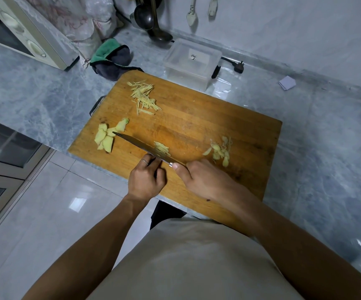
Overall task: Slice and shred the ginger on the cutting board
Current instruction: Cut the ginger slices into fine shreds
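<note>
No text, label, brand, number or sign can be read anywhere

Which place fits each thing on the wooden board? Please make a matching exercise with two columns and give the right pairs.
Things:
1. ginger shreds
2. ginger slices
3. ginger peels
4. knife

Places:
A. near the right side of the cutting board
B. far part of the board, toward the clear plastic box
C. held in the right hand, blade over a small stack of ginger
D. left side of the board, at the knife tip

Pairs: 1-B, 2-D, 3-A, 4-C
</note>
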The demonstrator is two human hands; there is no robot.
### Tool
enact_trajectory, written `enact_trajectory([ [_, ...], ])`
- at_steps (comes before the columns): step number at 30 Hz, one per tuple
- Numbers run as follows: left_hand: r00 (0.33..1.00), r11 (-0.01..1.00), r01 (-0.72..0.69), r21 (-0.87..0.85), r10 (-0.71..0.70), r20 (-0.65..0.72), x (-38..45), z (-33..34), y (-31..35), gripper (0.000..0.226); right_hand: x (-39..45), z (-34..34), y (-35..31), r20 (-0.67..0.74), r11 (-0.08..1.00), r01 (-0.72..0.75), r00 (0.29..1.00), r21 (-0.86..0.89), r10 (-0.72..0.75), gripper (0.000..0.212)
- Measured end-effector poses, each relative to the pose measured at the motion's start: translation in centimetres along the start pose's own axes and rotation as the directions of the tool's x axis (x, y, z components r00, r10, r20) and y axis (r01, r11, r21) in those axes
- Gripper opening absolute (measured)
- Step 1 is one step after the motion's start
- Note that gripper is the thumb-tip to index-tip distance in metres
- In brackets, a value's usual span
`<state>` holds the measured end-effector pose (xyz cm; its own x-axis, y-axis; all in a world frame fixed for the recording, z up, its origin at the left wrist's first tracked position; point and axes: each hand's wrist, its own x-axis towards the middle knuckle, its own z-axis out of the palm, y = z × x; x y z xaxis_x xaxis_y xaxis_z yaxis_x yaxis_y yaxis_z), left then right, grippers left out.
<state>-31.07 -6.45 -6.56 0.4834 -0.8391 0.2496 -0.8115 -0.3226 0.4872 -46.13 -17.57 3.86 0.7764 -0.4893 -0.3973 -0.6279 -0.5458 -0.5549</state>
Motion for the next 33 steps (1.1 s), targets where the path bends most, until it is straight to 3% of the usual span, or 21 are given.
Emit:
enact_trajectory([
  [13, 1.000, 1.000, 0.002, 0.008, -0.002, -0.008, -0.1, 0.3, -0.1, 0.035, 1.3, 0.1, -0.5, 0.034, 0.999, -0.016, 0.999, 0.029, 0.015, 0.068],
  [20, 1.000, 0.999, -0.004, -0.036, 0.004, -0.003, -0.1, 0.3, 0.0, 0.042, 2.3, -0.7, 0.3, 0.105, 0.972, -0.146, 0.986, 0.182, 0.128, 0.069],
  [25, 1.000, 0.999, 0.000, -0.044, 0.000, 0.006, -0.2, 0.3, 0.0, 0.044, 1.9, -0.4, 0.5, 0.003, 0.973, -0.128, 0.992, 0.192, 0.129, 0.077],
  [33, 1.000, 0.999, 0.006, -0.044, -0.005, 0.018, -0.2, 0.4, -0.2, 0.043, 0.9, -0.9, 0.7, -0.007, 0.982, -0.114, 0.993, 0.151, 0.117, 0.081],
])
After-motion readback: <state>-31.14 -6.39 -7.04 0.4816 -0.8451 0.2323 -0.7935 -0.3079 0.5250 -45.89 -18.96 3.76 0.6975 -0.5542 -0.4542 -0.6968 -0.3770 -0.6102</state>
